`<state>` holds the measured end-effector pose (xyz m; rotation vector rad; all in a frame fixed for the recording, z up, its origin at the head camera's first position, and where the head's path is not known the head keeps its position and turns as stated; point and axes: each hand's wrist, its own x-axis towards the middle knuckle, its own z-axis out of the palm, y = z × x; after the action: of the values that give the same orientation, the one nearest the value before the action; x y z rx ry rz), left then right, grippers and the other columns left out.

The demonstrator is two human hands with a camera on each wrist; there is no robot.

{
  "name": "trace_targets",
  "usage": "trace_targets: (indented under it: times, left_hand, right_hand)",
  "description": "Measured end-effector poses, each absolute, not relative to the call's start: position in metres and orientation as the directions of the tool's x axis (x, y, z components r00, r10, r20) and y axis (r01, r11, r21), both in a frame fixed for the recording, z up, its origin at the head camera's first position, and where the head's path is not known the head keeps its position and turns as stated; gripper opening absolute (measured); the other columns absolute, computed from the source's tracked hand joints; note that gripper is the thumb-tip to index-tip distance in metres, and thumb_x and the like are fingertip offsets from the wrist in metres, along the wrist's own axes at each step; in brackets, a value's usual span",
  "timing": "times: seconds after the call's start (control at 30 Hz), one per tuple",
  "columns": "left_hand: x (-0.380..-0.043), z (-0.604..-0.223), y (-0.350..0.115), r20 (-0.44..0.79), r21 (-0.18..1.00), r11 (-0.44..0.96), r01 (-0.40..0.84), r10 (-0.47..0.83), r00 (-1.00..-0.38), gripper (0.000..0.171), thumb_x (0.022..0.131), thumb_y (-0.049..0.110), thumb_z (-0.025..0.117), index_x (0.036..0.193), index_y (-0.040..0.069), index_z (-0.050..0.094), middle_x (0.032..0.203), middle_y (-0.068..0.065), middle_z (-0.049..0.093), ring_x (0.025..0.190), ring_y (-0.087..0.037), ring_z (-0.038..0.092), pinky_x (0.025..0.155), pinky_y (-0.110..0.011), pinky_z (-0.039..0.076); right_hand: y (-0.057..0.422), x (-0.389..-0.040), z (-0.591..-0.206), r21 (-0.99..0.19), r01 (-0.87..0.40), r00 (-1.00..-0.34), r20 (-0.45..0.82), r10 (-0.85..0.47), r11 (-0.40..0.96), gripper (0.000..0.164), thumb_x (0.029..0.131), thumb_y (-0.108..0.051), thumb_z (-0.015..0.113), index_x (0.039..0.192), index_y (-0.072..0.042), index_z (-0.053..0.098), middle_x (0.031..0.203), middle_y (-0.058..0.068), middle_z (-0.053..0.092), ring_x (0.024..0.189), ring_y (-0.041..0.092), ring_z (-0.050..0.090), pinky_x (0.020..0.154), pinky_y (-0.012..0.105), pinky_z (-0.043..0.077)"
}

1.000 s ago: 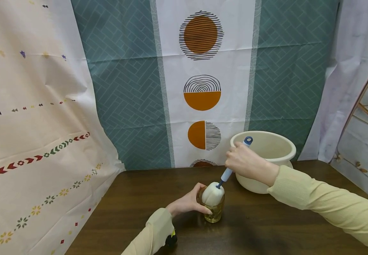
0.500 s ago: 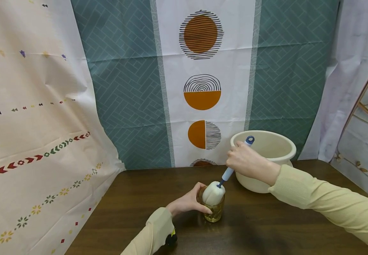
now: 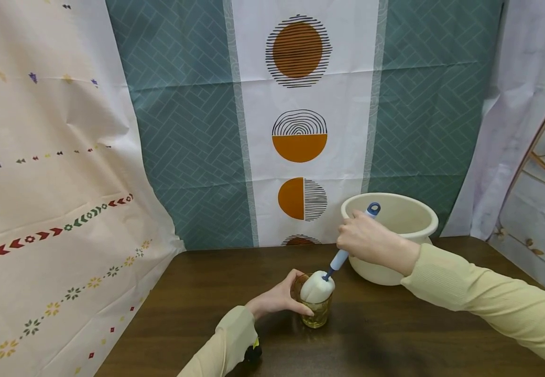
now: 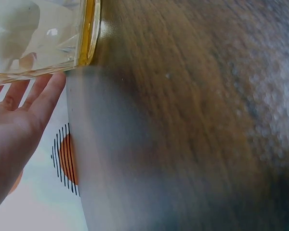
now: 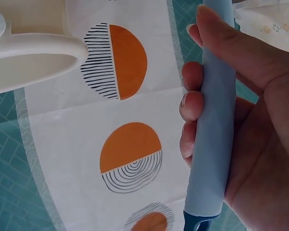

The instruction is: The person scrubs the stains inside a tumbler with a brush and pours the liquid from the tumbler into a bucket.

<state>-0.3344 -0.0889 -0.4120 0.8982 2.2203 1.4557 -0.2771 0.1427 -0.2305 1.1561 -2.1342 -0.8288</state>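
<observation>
A person works a brush [image 3: 340, 260] into an amber glass [image 3: 319, 315] on a dark wooden table [image 3: 216, 283], the glass standing well in from the left edge and well short of the far edge. The left hand [image 3: 279, 299] steadies the glass, thumb at its near side and fingers reaching round its far side. The right hand [image 3: 370, 240] grips the brush, its fingers wrapped round the pale blue handle [image 5: 214, 120], with the hanging ring [image 3: 373, 209] showing above the fist. The white head [image 3: 317, 287] sits in the mouth of the glass, its top above the rim and the handle slanting up to the right. How deep the head goes is hard to judge through the tinted, patterned wall. A cream tub [image 3: 373, 272] stands by the far edge, toward the far right corner, partly behind the right arm. Patterned cloth [image 3: 192, 131] hangs beyond the far edge. The step in hand appears to be scrubbing the inside of the glass; the next move likely calls for turning or pushing the brush while the left hand holds the glass firm against tipping.
</observation>
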Motion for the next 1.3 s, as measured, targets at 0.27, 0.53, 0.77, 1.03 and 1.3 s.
trace_targets:
  times: [0.27, 0.53, 0.77, 1.03, 1.3]
  left_hand:
    - [-0.3335, -0.4114, -0.0896, 0.065, 0.89, 0.3, 0.343, 0.661, -0.747, 0.066, 0.07, 0.023, 0.077, 0.12, 0.016, 0.035, 0.114, 0.001, 0.043, 0.104, -0.016, 0.042, 0.088, -0.037, 0.033]
    - [-0.3332, -0.4098, -0.0899, 0.049, 0.888, 0.319, 0.332, 0.651, -0.757, 0.067, 0.07, 0.025, 0.078, 0.121, 0.018, 0.034, 0.118, 0.002, 0.041, 0.108, -0.017, 0.04, 0.088, -0.04, 0.032]
    - [-0.3334, -0.4117, -0.0898, 0.046, 0.887, 0.322, 0.33, 0.651, -0.758, 0.069, 0.07, 0.025, 0.078, 0.122, 0.016, 0.033, 0.117, 0.002, 0.042, 0.106, -0.016, 0.042, 0.088, -0.039, 0.033]
    - [-0.3341, -0.4128, -0.0888, 0.055, 0.899, 0.297, 0.323, 0.654, -0.754, 0.069, 0.069, 0.022, 0.079, 0.121, 0.017, 0.034, 0.111, 0.001, 0.047, 0.1, -0.015, 0.047, 0.087, -0.036, 0.033]
    - [-0.3332, -0.4116, -0.0888, 0.05, 0.902, 0.297, 0.315, 0.651, -0.757, 0.068, 0.069, 0.021, 0.079, 0.12, 0.017, 0.034, 0.111, 0.0, 0.047, 0.1, -0.016, 0.046, 0.086, -0.037, 0.034]
  right_hand:
    - [0.1418, -0.2775, -0.2284, 0.693, -0.577, -0.468, 0.153, -0.87, 0.433, 0.013, 0.062, -0.015, 0.077, 0.065, -0.02, 0.066, 0.063, -0.002, 0.057, 0.058, 0.017, 0.052, 0.049, 0.028, 0.034]
    - [0.1428, -0.2763, -0.2281, 0.691, -0.585, -0.462, 0.146, -0.875, 0.425, 0.015, 0.061, -0.023, 0.08, 0.066, -0.019, 0.066, 0.061, -0.002, 0.056, 0.057, 0.016, 0.052, 0.049, 0.028, 0.034]
    - [0.1432, -0.2769, -0.2297, 0.68, -0.591, -0.461, 0.157, -0.873, 0.435, 0.018, 0.061, -0.028, 0.08, 0.066, -0.019, 0.065, 0.062, -0.002, 0.056, 0.056, 0.018, 0.051, 0.049, 0.029, 0.034]
    - [0.1437, -0.2785, -0.2329, 0.686, -0.561, -0.452, 0.215, -0.866, 0.463, 0.018, 0.061, -0.023, 0.079, 0.061, -0.017, 0.061, 0.059, -0.002, 0.054, 0.052, 0.019, 0.049, 0.047, 0.03, 0.032]
    - [0.1428, -0.2781, -0.2325, 0.696, -0.518, -0.491, 0.233, -0.84, 0.496, 0.018, 0.062, -0.021, 0.078, 0.059, -0.016, 0.061, 0.058, 0.0, 0.053, 0.048, 0.018, 0.046, 0.047, 0.029, 0.031]
